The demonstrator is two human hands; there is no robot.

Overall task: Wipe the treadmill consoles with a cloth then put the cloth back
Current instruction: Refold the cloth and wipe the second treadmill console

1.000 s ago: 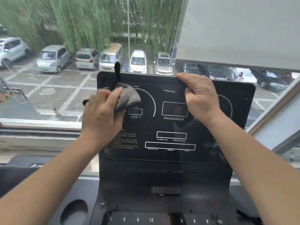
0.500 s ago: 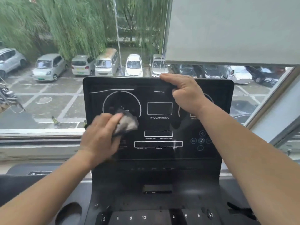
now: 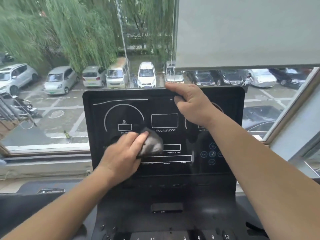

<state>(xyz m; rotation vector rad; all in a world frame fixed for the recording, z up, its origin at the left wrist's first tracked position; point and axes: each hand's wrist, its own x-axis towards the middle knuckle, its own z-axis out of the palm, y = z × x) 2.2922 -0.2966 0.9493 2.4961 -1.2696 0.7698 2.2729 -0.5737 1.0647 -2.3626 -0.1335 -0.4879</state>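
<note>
Behind the glass of a wide window lies a wet car park with a row of parked cars (image 3: pixel 147 75) under drooping green willow trees (image 3: pixel 60 32); a pale grey roller blind (image 3: pixel 247 32) covers the upper right of the pane.

In front of it, the left hand (image 3: pixel 123 153) is clamped on a crumpled grey cloth (image 3: pixel 152 143), fingers curled round the wad and pressing it against the face of the flat black treadmill console (image 3: pixel 225 101). The cloth sits on the lower middle of the panel, just below the words PROGAM/MODE and beside the small white-outlined heart rate box, covering part of the long box under it. The hand is slightly blurred.

The right hand (image 3: pixel 190 104) grips the top edge of the console, right of centre, with its fingers hooked over the rim and the thumb on the front face. Its forearm crosses the right-hand dial and hides most of it.

Round white button outlines (image 3: pixel 212 154), one with a music note, show between the forearm and the cloth. Below the panel a shallow dark slot (image 3: pixel 166 207) is set into the sloping black surface; whether anything lies in it cannot be told. A row of numbered keys (image 3: pixel 199 237) runs along the bottom edge.
</note>
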